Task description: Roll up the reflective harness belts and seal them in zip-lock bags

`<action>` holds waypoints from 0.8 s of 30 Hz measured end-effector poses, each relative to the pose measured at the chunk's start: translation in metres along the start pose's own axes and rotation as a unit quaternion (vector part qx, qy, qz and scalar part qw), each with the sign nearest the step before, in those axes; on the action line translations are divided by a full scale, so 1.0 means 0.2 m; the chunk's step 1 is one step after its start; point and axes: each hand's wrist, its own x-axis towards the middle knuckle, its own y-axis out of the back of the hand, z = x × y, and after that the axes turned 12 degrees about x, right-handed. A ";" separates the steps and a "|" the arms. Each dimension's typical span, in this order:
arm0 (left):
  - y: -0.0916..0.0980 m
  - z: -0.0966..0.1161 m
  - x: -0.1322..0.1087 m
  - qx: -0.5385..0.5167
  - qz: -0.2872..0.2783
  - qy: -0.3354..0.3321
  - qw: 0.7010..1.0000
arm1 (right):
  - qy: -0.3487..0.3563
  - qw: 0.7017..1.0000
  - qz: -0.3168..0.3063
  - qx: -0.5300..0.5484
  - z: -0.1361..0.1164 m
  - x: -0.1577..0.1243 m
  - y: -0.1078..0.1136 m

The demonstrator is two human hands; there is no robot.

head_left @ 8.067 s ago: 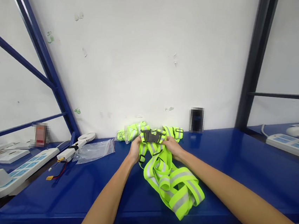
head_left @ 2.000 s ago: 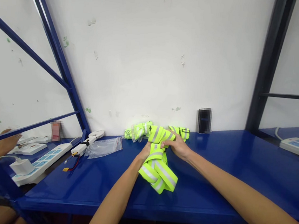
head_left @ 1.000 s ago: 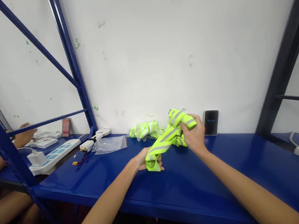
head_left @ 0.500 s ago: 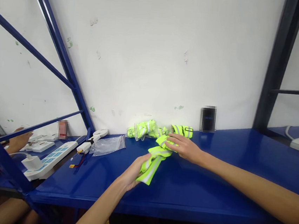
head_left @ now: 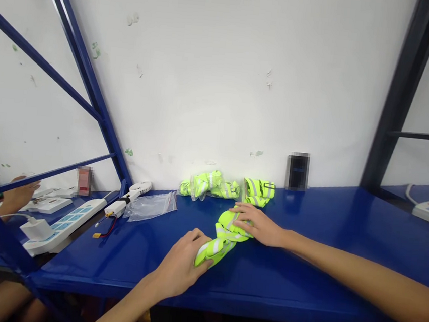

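A twisted neon-yellow reflective strap [head_left: 226, 233] with silver-grey stripes lies across the front middle of the blue table. My left hand [head_left: 186, 259] is closed around its near end, thumb below and fingers over the top. At the far end, my right hand [head_left: 256, 223] grips the bunched fabric, its fingers lying over it. Just behind that hand sits a rolled neon-yellow reflective bundle [head_left: 259, 191] with a dark buckle. More such bundles in clear plastic bags [head_left: 207, 183] lie against the wall to its left.
Left of the straps lies an empty clear plastic bag [head_left: 151, 206], beside a white handheld fan [head_left: 139, 189] and a wired connector [head_left: 105, 231]. A dark blurred-out object [head_left: 297, 172] leans at the wall. Blue rack posts [head_left: 92, 88] and a power strip [head_left: 67, 225] stand left, near another person's hand [head_left: 19, 195].
My left hand has turned over the near end of the strap, which is now folded under its fingers. My right hand has come slightly nearer with the far end.
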 end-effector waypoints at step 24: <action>-0.19 0.26 -0.01 0.163 -0.082 0.008 0.983 | -0.042 0.999 0.001 -0.026 0.03 0.10 -0.06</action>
